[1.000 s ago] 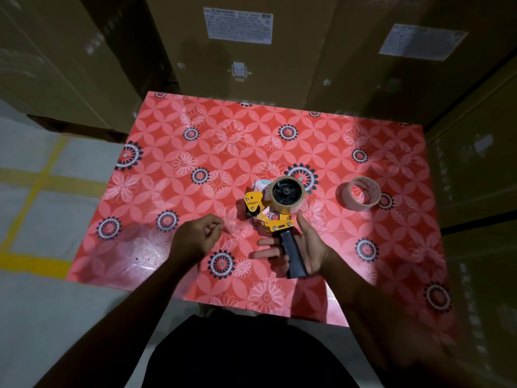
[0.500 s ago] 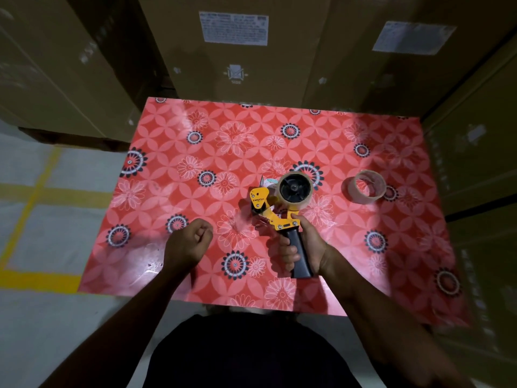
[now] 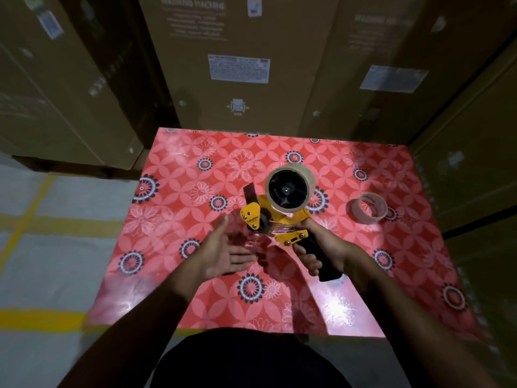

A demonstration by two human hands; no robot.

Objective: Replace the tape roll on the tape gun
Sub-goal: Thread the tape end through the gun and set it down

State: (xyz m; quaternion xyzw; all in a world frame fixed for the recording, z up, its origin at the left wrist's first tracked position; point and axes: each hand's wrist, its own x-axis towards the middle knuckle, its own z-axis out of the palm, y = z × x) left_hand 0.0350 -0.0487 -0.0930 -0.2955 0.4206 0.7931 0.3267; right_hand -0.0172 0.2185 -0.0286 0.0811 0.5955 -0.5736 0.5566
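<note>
Head view. My right grip point(image 3: 317, 249) is wrapped around the black handle of the tape gun point(image 3: 282, 217), fingers curled across its front and thumb up by the orange frame, holding the tool above the desk point(image 3: 173, 247). The gun's long axis runs diagonally: the handle's butt points down and right toward my body, and the head points up and away toward the cardboard boxes point(image 3: 237, 65) behind the desk. A tape roll point(image 3: 289, 189) sits on the gun's black hub at the far end, its open face turned toward the camera. The orange front plate with the roller projects from the gun's left side, and a dark flap stands above it.

My left grip point(image 3: 223, 254) is open and holds nothing, palm turned toward the gun, fingers spread and slightly blurred; it lies just left of and below the gun's front plate, apart from it.

A second tape roll point(image 3: 367, 208) lies on the desk, well to the right of the gun, resting tilted with its hollow core visible. The desk's red floral cover shows below and around the gun.
</note>
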